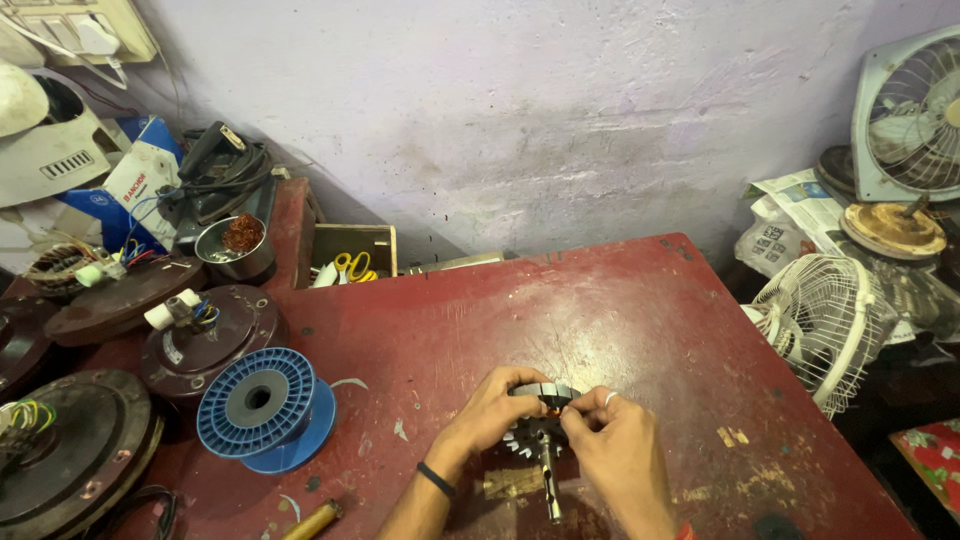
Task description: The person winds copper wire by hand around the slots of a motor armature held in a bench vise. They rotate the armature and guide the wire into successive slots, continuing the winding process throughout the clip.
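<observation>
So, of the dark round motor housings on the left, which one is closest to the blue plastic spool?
The dark round motor housing with white connectors on top; it touches the blue plastic spool from behind. The others lie further left.

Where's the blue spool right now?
In the head view, the blue spool lies on its side on the red table's left part, left of the left hand, beside a brown motor housing.

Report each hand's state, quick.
Left hand: closed on the slotted motor core, gripping its rim.
Right hand: fingers pinched at the core's top edge; what they pinch cannot be told.
</observation>
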